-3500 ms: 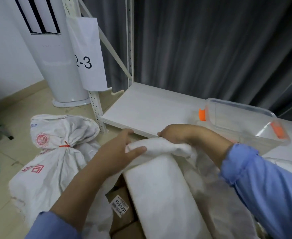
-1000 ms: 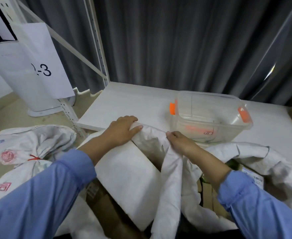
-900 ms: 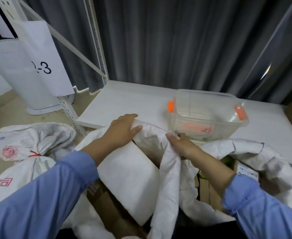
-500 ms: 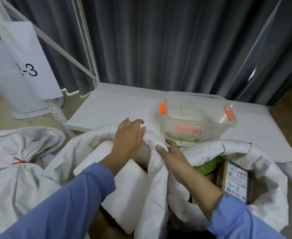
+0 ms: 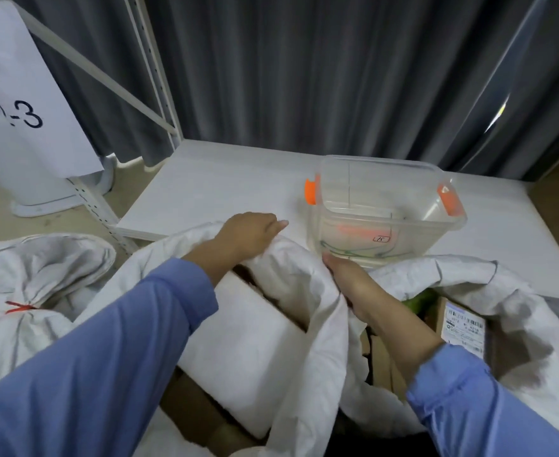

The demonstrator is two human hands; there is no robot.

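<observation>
**Q:** Where is the sack [image 5: 308, 328], and what holds it?

**A:** It stands mouth up against the front edge of the shelf [image 5: 222, 183]. The left grip [image 5: 248, 234] is curled over the far rim and clasps the fabric. The right grip [image 5: 347, 280] pinches a fold of the same rim just beside it. That fold hangs down across the middle of the opening.

**Q:** Progress?

**A:** Early, by my judgement. The mouth is open and spread, so the contents show: a white foam block [image 5: 248, 351] on the left and a labelled carton [image 5: 462, 328] on the right. Something green [image 5: 420, 300] lies between them, mostly hidden. Nothing is lifted out yet.

**Q:** What is left?

**A:** Probably rolling the rim down further, then taking the items out one by one. A clear bin [image 5: 383, 206] with orange clips sits on the shelf right behind the rim. I cannot tell whether it touches the rim.

**Q:** Other notes?

**A:** A second sack [image 5: 41, 282], tied with red cord, lies to the left, untouched.
</observation>
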